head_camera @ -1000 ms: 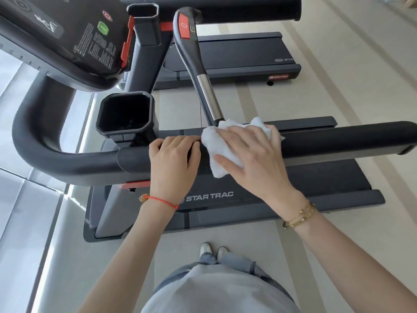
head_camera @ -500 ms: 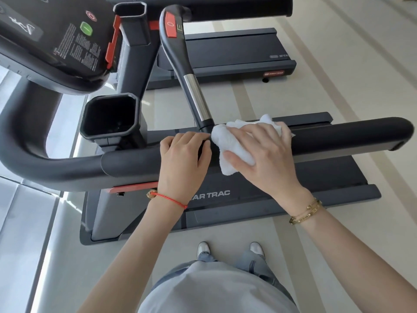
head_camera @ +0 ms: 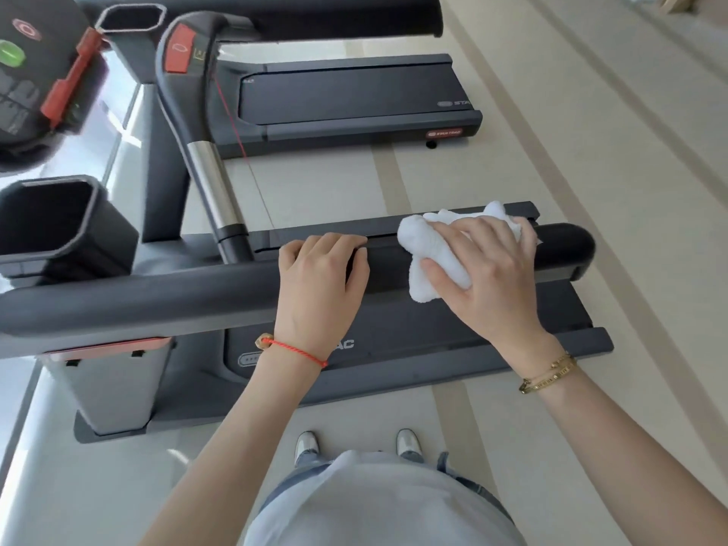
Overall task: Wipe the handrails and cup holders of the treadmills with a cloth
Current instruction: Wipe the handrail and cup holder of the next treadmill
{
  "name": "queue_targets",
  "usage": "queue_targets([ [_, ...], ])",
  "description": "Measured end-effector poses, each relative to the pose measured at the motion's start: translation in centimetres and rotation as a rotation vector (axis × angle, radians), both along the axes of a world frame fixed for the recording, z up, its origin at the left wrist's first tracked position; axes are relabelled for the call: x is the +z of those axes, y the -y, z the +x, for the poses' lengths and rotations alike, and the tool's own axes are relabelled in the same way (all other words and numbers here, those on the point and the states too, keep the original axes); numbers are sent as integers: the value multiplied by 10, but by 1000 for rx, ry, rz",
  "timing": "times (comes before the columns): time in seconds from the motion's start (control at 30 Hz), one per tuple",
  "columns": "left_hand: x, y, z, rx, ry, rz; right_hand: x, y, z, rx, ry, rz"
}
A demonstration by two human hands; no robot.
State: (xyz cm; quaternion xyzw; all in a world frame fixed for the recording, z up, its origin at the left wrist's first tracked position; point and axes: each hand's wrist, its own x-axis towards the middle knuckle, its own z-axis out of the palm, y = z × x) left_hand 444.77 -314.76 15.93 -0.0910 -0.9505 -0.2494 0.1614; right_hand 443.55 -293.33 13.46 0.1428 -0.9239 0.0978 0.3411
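Note:
A thick black handrail (head_camera: 157,301) of the near treadmill runs across the view from left to right. My left hand (head_camera: 321,281) grips the rail near its middle, fingers curled over the top. My right hand (head_camera: 488,277) presses a bunched white cloth (head_camera: 425,246) onto the rail close to its right end (head_camera: 571,246). A black cup holder (head_camera: 51,226) sits at the left, behind the rail. A second cup holder (head_camera: 130,17) shows at the top left.
An inner grip bar (head_camera: 205,167) with a silver section and red button slants down to the rail. The console (head_camera: 23,72) is at the top left. A second treadmill's deck (head_camera: 350,96) lies beyond. My shoes (head_camera: 307,447) stand on the pale floor.
My right hand has slid the cloth to the right along the handrail, toward its end. My left hand has shifted a little right on the rail and still grips it.

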Motion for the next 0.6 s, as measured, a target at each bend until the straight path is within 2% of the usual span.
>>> queue_targets([
  [0.3,-1,-76,-1,35,12,-17,0,-82,-1,-29,54,-9],
  [0.5,-3,-99,2,94,23,-58,0,-107,3,-10,188,-235],
  [0.6,-4,-106,2,114,20,-70,-2,-111,7,4,215,-237],
])
